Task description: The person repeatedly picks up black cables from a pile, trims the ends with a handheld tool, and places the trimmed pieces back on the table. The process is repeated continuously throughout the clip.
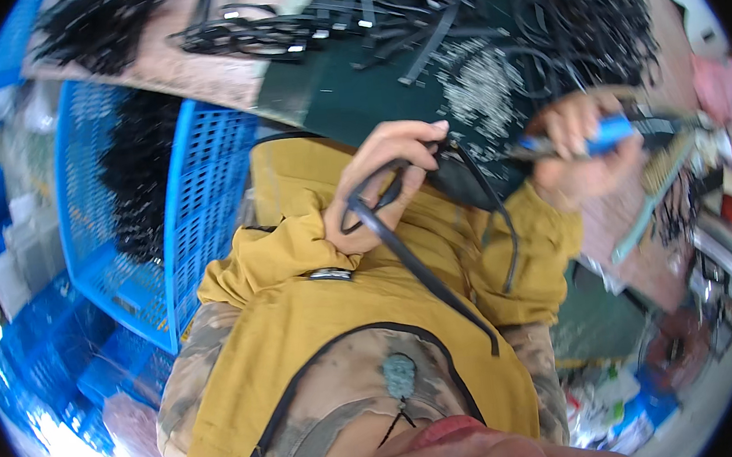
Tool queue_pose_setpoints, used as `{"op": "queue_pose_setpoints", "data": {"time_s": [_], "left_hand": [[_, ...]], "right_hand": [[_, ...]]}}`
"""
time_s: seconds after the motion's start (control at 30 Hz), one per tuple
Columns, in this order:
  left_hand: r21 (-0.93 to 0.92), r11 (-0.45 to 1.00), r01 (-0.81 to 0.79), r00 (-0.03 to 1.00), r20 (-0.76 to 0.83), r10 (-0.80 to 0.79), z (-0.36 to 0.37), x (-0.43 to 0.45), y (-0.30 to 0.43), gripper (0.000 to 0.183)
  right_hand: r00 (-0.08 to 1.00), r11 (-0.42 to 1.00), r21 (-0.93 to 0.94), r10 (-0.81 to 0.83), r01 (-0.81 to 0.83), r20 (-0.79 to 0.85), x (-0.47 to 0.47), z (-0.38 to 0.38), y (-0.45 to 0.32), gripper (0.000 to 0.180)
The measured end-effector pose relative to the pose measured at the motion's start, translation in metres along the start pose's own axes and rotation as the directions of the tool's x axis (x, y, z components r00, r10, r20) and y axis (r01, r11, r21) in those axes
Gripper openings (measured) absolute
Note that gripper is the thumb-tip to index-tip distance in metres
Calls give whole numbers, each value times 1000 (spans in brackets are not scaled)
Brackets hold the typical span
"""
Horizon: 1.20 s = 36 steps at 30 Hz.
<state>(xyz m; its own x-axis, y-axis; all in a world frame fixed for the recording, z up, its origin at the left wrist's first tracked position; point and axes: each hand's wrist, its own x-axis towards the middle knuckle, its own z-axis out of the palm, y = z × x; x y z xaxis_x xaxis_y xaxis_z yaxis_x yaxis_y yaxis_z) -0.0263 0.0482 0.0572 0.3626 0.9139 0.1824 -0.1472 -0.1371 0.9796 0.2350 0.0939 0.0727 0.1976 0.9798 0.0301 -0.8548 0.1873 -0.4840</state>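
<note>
In the middle of the head view, my left hand (381, 181) is closed on a thin black strap (408, 257), whose long ends hang over the yellow apron. Part of the strap loops round the fingers, and another end drops from the fingertips. To the right, my right hand (585, 141) grips a blue-handled hand tool (611, 134), pointing left towards the left hand; blur hides what kind it is. The two hands are apart. Small pale clippings (481, 85) lie scattered on the dark green mat (340, 92) beyond them.
Piles of black straps (583, 16) cover the table's far side, some with shiny metal-like ends. At left stands a blue plastic basket (202, 171) holding black strands (140, 177). A brush with a pale green handle (637, 229) lies on the right of the table.
</note>
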Motion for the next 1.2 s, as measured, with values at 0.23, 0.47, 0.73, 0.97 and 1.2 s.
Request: {"op": "queue_pose_setpoints", "data": {"time_s": [0.23, 0.47, 0.73, 0.97, 1.2], "left_hand": [[634, 479, 608, 562, -769, 305, -142, -18, 74, 24], [550, 799, 245, 688, -679, 256, -175, 61, 9, 85], [835, 515, 193, 636, -506, 583, -167, 75, 9, 81], [903, 349, -250, 833, 17, 553, -152, 79, 28, 35], [851, 249, -463, 724, 201, 659, -152, 59, 15, 35]], "right_hand": [[909, 857, -414, -393, 306, -142, -10, -40, -52, 37], [914, 854, -411, -392, 318, -107, -11, -59, -50, 38], [911, 860, -400, -395, 318, -123, -11, -49, -50, 38], [899, 850, -415, -414, 325, -144, -11, -47, -48, 38], [900, 847, -424, -413, 322, -141, -11, -44, -47, 38]]}}
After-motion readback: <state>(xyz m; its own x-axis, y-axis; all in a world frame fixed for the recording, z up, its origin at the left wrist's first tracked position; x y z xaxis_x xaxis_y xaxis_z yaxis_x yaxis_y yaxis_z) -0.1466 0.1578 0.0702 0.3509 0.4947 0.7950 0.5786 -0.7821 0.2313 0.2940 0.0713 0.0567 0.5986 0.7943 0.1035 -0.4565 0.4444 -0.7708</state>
